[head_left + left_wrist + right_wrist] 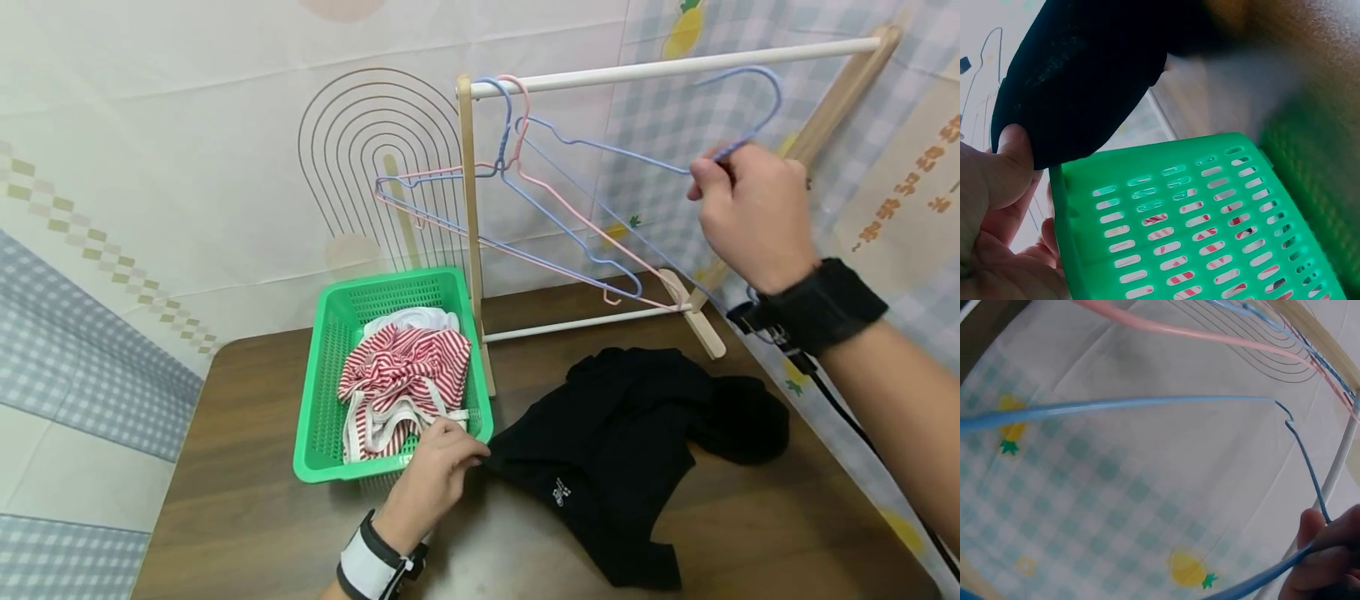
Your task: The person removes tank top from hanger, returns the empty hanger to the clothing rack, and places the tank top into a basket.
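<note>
My right hand [757, 208] pinches a blue wire hanger [630, 152] at the base of its hook, just below the rack's white rail. In the right wrist view the hanger's long bar [1147, 403] stretches away from the fingers. My left hand [435, 471] pinches the left edge of a black garment [607, 450] beside the basket's front right corner. The garment lies spread on the table, with a small white print on it. In the left wrist view the thumb [1015, 147] presses on the black cloth [1079, 81].
A green basket [307, 417] holds red-and-white striped clothing [408, 367] and a white piece [412, 318]. Behind stands a wooden rack with a white rail [675, 68], where another blue hanger [504, 125] and a pink hanger [570, 208] hang at the left end.
</note>
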{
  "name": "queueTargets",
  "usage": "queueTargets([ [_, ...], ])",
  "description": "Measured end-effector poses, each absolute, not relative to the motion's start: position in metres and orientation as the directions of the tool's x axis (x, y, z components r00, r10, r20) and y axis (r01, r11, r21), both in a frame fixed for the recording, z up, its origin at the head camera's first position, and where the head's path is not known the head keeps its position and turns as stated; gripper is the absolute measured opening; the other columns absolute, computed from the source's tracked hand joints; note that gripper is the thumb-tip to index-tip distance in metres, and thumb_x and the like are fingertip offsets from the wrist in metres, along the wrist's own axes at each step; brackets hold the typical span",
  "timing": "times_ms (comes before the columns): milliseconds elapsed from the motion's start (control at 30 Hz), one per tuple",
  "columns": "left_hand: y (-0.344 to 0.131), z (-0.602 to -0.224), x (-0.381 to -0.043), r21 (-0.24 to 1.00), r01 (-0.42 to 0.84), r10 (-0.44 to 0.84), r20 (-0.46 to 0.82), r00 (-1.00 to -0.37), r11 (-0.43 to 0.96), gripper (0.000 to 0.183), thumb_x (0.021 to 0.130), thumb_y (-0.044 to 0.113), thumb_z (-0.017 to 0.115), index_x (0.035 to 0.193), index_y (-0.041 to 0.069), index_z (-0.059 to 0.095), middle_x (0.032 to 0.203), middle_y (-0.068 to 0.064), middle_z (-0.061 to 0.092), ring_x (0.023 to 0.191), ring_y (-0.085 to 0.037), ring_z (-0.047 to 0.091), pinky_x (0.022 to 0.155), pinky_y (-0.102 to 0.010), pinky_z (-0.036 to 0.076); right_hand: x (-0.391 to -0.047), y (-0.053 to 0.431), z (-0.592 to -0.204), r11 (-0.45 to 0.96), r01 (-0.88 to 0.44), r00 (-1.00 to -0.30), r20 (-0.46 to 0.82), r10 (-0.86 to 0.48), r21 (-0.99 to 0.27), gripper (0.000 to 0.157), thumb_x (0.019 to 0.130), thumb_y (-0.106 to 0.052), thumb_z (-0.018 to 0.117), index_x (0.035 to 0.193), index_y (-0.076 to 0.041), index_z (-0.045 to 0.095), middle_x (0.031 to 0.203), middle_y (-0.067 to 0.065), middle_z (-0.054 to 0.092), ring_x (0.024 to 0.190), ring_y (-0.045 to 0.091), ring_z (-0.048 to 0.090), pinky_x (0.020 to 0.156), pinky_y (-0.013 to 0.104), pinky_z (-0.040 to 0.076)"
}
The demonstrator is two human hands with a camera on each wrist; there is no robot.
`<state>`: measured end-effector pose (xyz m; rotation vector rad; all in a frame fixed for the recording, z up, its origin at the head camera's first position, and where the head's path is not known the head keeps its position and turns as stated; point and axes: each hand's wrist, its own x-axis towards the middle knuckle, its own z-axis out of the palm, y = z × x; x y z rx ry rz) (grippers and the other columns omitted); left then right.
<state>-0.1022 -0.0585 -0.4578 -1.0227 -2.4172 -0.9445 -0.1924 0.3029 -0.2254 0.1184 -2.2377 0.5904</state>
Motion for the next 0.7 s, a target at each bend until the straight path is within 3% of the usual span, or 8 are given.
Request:
queueTargets([
  [33,-0.058,-0.458,-0.102,0.440,0.734,0.498,0.542,-0.677,0.517,0.020,0.081,0.001,0.074,0.089,0.019,0.074,0.082,0.011,0.070,0.086,-0.007,0.052,0.076,-0.021,0.044,-0.197,0.299,-0.222,0.891,-0.264,-0.691,0.717,0.092,-0.369,0.038,0.099,-0.029,0.049,0.087,-0.001,0.071,0.077,0.011,0.070,0.058,-0.022,0.036,0.059,0.017,0.032],
  [167,-0.057,-0.458,-0.104,0.425,0.733,0.497,0.545,-0.676,0.531,0.022,0.077,-0.001,0.075,0.087,0.018,0.073,0.083,0.011,0.071,0.086,-0.008,0.053,0.077,-0.022,0.045,-0.212,0.283,-0.209,0.892,-0.241,-0.749,0.658,0.080,-0.383,0.039,0.101,-0.030,0.045,0.093,-0.001,0.069,0.080,0.009,0.069,0.057,-0.011,0.041,0.056,0.020,0.034],
  [400,-0.052,-0.457,-0.105,0.394,0.720,0.493,0.538,-0.684,0.571,0.024,0.076,-0.002,0.076,0.084,0.019,0.070,0.084,0.011,0.073,0.084,-0.008,0.054,0.075,-0.022,0.045,-0.241,0.247,-0.198,0.883,-0.255,-0.779,0.625,0.053,-0.393,0.040,0.101,-0.030,0.045,0.099,0.003,0.068,0.085,0.017,0.069,0.068,0.023,0.054,0.059,0.029,0.035],
  [700,-0.049,-0.457,-0.101,0.418,0.708,0.466,0.546,-0.696,0.569,0.021,0.077,0.000,0.076,0.084,0.019,0.071,0.083,0.011,0.073,0.083,-0.006,0.055,0.076,-0.021,0.046,-0.268,0.214,-0.196,0.867,-0.271,-0.821,0.571,0.019,-0.418,0.042,0.102,-0.030,0.043,0.099,0.005,0.067,0.083,0.017,0.064,0.072,0.029,0.056,0.061,0.033,0.036],
])
